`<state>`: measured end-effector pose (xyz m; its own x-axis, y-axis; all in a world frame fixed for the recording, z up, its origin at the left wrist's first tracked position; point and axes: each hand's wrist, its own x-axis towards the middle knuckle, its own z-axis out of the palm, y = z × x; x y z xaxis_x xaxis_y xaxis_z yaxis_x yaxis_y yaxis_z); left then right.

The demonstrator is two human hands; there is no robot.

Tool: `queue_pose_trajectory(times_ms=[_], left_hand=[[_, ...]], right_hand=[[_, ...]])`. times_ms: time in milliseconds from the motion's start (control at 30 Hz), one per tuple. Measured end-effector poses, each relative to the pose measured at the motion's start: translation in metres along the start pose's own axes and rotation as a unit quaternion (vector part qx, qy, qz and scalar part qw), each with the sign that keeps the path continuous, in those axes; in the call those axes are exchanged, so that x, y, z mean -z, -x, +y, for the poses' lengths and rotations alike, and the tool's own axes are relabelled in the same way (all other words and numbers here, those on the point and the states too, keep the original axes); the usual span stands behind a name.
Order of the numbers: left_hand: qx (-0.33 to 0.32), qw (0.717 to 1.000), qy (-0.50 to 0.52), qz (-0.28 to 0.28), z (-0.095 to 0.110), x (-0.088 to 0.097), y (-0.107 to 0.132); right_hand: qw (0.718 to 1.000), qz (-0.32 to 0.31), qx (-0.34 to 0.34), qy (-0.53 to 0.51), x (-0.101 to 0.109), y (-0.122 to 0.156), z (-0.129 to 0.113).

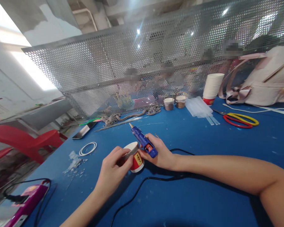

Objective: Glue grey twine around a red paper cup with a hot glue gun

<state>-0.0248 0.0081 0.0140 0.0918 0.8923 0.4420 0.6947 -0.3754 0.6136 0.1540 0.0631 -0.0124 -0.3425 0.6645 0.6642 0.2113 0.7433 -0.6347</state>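
My left hand [113, 168] is closed around a red and white paper cup [135, 157] lying on its side just above the blue table [203, 157]; a thumb presses a grey strip against the cup's rim. My right hand [159, 153] grips a blue hot glue gun [143, 141]. The gun's nozzle points up and away, toward the mesh screen. Its black cord [142, 186] runs from under my right wrist toward the near table edge.
A stack of paper cups [212, 86], clear glue sticks [200, 108], red and yellow scissors [240, 119] and a pale bag [262, 82] sit at the back right. Two wrapped cups [174, 102], grey cord [130, 115], a phone [84, 130] and a white ring [88, 148] lie left. People sit behind the mesh.
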Motion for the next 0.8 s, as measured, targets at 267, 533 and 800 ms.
queue_pose_trajectory(times_ms=[267, 533, 800], left_hand=[[-0.063, 0.997, -0.023, -0.024, -0.006, 0.007, -0.010], [-0.123, 0.990, -0.068, -0.006, 0.005, 0.016, -0.011], [-0.153, 0.981, -0.114, -0.026, 0.006, 0.013, -0.005]], right_hand=[[0.990, -0.094, 0.001, -0.108, 0.006, -0.008, 0.003], [0.990, -0.095, 0.014, -0.098, 0.006, -0.008, 0.005], [0.993, -0.071, 0.004, -0.093, 0.004, -0.007, 0.004]])
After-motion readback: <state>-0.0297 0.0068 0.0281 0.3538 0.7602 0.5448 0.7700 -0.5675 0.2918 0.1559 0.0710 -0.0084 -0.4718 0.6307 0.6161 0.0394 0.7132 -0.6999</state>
